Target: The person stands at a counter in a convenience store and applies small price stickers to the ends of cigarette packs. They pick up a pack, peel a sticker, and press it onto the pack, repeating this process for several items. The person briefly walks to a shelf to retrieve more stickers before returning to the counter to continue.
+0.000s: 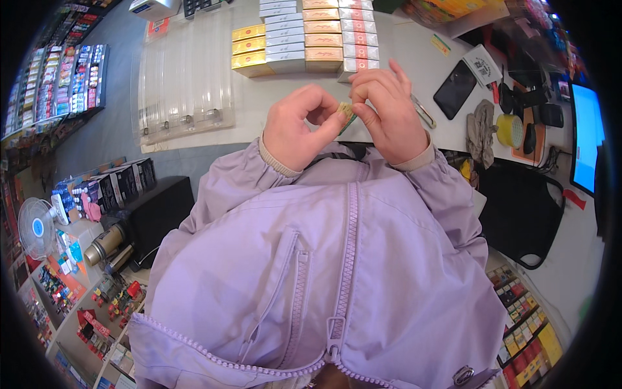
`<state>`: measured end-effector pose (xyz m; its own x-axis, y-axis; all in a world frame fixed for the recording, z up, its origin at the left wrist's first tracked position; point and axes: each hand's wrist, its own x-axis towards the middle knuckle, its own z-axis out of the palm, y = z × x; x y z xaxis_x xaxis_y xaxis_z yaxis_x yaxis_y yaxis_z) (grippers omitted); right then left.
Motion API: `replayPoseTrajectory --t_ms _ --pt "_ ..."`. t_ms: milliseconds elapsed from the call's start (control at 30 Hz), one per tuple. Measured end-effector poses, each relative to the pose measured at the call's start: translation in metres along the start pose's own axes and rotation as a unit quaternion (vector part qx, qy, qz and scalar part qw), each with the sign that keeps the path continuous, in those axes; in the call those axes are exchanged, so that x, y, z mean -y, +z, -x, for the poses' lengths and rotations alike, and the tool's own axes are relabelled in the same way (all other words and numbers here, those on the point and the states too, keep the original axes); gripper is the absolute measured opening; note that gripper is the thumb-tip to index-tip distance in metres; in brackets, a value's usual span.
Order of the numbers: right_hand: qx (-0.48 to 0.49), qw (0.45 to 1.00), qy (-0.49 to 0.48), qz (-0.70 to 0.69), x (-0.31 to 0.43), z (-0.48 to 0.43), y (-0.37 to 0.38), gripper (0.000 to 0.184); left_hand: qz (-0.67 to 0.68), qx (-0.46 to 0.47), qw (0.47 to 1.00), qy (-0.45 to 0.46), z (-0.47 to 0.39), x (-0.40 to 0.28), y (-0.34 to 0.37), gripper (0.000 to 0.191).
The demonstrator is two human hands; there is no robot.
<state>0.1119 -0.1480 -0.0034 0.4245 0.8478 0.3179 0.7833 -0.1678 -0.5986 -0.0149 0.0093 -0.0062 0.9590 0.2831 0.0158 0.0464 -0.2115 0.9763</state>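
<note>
My left hand (303, 129) and my right hand (388, 114) meet above the counter's near edge. Between their thumbs and forefingers they pinch a small yellow and green paper label (347, 115). Just beyond my hands stand stacked boxes in columns: yellow boxes (249, 59), grey-blue boxes (285, 58), orange-gold boxes (323, 54) and white boxes with a red band (359, 52). A utility knife (423, 112) lies right beside my right hand. Another yellow and green label (440, 44) lies farther back on the counter.
Clear plastic trays (187, 82) lie at left on the counter. To the right are a black smartphone (455, 89), a white card with a printed code (481, 65), a crumpled grey cloth (480, 133), a yellow tape roll (509, 130), a computer mouse (529, 139) and a monitor (587, 136).
</note>
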Motion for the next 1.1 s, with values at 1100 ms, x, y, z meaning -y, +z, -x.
replayPoseTrajectory --t_ms 1100 --pt "-0.105 0.776 0.352 -0.513 -0.065 0.055 -0.034 0.027 0.294 0.072 0.928 -0.216 -0.064 0.008 0.078 0.014"
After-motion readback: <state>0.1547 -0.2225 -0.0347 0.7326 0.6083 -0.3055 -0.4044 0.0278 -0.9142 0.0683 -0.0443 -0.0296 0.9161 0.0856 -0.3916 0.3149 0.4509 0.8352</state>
